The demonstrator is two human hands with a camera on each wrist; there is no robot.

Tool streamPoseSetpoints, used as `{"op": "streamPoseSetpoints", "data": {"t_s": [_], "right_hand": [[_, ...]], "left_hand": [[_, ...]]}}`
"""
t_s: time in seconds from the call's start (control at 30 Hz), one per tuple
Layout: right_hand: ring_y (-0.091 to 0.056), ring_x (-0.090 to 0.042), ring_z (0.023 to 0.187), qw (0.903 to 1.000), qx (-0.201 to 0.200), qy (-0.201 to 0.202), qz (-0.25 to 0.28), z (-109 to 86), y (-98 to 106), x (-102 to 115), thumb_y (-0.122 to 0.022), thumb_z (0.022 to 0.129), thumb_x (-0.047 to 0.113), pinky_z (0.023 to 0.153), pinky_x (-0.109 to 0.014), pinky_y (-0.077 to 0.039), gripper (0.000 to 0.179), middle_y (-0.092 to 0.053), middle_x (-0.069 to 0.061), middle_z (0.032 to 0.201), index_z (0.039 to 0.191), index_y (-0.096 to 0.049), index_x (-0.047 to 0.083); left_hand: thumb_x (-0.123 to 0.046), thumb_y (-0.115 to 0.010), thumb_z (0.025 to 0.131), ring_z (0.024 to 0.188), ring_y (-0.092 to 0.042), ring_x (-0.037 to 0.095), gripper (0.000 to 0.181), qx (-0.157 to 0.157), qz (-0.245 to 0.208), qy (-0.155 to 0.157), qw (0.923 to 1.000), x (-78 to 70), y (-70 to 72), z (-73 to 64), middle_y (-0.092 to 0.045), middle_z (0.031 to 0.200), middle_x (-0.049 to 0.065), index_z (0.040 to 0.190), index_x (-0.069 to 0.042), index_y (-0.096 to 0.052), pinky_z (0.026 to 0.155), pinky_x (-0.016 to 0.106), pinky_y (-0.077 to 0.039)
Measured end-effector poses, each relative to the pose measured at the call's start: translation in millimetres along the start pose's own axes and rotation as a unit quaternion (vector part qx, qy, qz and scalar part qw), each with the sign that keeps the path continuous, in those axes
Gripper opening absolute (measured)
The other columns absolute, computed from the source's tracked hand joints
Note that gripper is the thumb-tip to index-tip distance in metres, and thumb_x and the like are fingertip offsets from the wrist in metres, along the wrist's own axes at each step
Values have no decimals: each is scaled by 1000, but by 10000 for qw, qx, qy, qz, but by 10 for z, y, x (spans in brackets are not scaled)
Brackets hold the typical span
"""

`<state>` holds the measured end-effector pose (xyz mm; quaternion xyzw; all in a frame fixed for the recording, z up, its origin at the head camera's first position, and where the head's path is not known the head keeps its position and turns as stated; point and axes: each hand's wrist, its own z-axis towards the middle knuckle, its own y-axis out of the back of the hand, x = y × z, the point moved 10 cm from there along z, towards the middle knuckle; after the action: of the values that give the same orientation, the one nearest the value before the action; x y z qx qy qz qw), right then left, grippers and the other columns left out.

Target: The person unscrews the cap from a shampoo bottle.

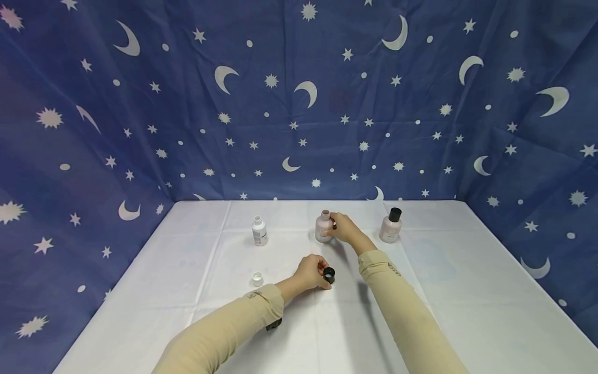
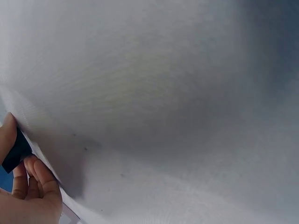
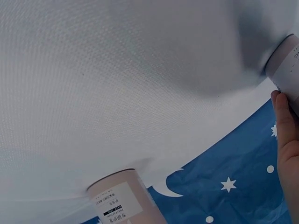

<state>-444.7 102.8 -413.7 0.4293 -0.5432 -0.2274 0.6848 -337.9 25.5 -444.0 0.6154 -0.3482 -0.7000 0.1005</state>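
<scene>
My left hand [image 1: 312, 272] pinches a black cap [image 1: 329, 275] between thumb and fingers, its hollow side facing up, low over the table's middle. In the left wrist view the same cap [image 2: 17, 151] shows dark between thumb and fingertips. Farther back, an uncapped pale pink bottle [image 1: 322, 228] stands upright with its neck bare. My right hand [image 1: 343, 227] grips this bottle from its right side. The right wrist view has the bottle [image 3: 288, 70] at its right edge, fingers [image 3: 283, 112] against its side.
A second pink bottle [image 1: 390, 228] with a black cap on stands to the right. On the left is an uncapped white bottle [image 1: 259, 234], with a white cap [image 1: 257, 279] lying nearer. A black object [image 1: 273, 325] is partly hidden beneath my left sleeve. Starry blue cloth [image 1: 299, 104] hangs behind the white table.
</scene>
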Motion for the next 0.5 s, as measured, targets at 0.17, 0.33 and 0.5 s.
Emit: {"op": "streamPoseSetpoints", "data": {"t_s": [0.17,0.33,0.5], "right_hand": [[-62,-28,92,10000,-34,20,-70,-13,10,-15,-71,84,11,83,-39,-52,44,-65,-21,106,119,-54,-9],[-61,-28,92,9999,-20,96,-49,-18,2,-6,-71,84,11,83,-39,-52,43,-64,-22,107,118,-55,-9],[-61,-30,94,9999,-28,120,-110,-18,10,10,-71,84,12,83,-40,-51,43,-64,-22,107,117,-54,-10]], "left_hand": [[7,-84,58,64,-46,4,32,84,53,-10,10000,-29,0,-12,-63,74,6,82,2,-64,61,14,-41],[6,-85,57,65,-47,6,33,108,54,36,9999,-38,7,-27,-63,75,7,82,1,-65,61,16,-42],[-3,-89,55,64,-49,7,34,115,168,-240,9995,97,-60,105,-61,71,1,79,-5,-65,61,18,-42]]}}
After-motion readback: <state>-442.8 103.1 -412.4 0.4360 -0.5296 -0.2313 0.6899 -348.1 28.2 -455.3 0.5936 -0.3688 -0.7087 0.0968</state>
